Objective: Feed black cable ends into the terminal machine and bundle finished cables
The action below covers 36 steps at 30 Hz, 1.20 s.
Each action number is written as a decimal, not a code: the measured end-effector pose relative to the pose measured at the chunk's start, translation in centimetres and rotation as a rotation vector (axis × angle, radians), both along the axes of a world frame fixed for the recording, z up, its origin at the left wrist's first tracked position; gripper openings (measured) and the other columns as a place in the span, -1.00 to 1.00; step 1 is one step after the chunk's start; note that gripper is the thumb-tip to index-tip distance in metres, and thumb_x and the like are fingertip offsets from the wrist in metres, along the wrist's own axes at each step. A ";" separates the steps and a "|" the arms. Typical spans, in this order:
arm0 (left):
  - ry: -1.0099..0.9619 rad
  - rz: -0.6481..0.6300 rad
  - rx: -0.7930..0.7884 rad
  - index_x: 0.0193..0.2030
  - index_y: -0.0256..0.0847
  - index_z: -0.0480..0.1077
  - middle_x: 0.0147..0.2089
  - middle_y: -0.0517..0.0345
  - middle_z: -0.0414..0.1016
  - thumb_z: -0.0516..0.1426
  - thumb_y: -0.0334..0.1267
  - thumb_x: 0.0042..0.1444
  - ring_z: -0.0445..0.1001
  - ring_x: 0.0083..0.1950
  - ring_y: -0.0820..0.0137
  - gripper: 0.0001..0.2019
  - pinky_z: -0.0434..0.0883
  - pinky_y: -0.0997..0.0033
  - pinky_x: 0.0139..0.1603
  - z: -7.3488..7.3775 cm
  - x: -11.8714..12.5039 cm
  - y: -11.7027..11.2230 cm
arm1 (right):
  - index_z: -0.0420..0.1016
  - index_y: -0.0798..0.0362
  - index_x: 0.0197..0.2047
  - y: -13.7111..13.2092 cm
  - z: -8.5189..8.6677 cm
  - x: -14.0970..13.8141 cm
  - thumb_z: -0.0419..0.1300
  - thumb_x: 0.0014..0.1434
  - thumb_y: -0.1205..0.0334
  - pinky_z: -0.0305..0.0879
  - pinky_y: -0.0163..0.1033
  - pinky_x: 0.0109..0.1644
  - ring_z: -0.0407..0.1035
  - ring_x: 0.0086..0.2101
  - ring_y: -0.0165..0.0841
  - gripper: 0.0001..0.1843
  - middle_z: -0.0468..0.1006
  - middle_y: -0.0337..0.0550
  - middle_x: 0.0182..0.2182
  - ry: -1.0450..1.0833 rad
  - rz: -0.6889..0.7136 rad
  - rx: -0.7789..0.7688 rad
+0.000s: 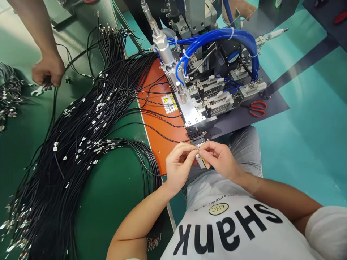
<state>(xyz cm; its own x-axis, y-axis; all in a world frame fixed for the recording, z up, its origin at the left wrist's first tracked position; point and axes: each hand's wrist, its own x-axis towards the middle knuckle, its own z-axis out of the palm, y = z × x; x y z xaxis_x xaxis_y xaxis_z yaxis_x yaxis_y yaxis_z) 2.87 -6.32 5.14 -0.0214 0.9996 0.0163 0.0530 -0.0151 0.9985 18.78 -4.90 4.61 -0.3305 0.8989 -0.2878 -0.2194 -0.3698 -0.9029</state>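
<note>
My left hand [179, 162] and my right hand [221, 159] meet in front of the machine [192, 108], fingertips pinched together. Between them is a tiny metallic piece [197, 148], seemingly the end of a thin black cable [162, 175] that runs in behind my left hand; its details are too small to make out. Just beyond my fingers, several black cables [159, 134] with small metal ends lie along the machine's near-left edge, over an orange plate [154, 144].
A big bundle of black cables [89, 115] with white tags covers much of the green table [108, 202]. At upper left a co-worker's hand [50, 70] grips something by a wrench-like tool [38, 91]. Red-handled scissors [257, 109] lie right of the machine. Blue hoses [225, 34] arch above it.
</note>
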 end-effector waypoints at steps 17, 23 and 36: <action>0.389 -0.311 0.028 -0.14 -0.21 0.51 -0.16 0.03 0.50 0.12 -0.28 0.29 0.49 -0.10 0.33 -0.85 0.47 0.26 0.01 0.7 -3.2 1.9 | 0.42 0.07 -0.32 -2.4 -1.3 1.8 0.20 0.28 0.18 0.18 -0.33 -0.49 0.29 -0.58 -0.51 -0.83 0.38 -0.31 -0.48 -0.135 0.224 0.101; 1.079 -0.387 0.321 0.39 -0.14 0.17 0.27 -0.17 0.34 -0.06 -0.41 0.34 0.33 0.25 0.11 -0.51 0.38 0.02 0.20 -3.0 -5.6 0.3 | 0.42 0.07 -0.34 -4.4 -2.3 3.0 0.18 0.30 0.19 0.13 -0.32 -0.46 0.27 -0.55 -0.50 -0.82 0.39 -0.28 -0.45 -0.162 0.353 0.179; 1.122 -0.297 0.389 0.43 -0.15 0.09 0.25 -0.19 0.31 -0.06 -0.38 0.34 0.29 0.26 0.12 -0.48 0.35 -0.01 0.25 -4.1 -4.8 -0.3 | 0.42 0.07 -0.34 -7.2 -2.9 3.6 0.17 0.28 0.22 0.19 -0.32 -0.43 0.31 -0.51 -0.48 -0.84 0.43 -0.24 -0.39 -0.115 0.470 0.198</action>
<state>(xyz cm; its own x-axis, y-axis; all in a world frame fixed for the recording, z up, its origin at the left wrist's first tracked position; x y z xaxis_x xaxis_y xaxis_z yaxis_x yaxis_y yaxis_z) -1.95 -6.61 1.04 0.4247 0.8876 0.1783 0.8249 -0.4606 0.3276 22.38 -12.08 1.66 -0.6879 0.7018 -0.1852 0.0339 -0.2239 -0.9740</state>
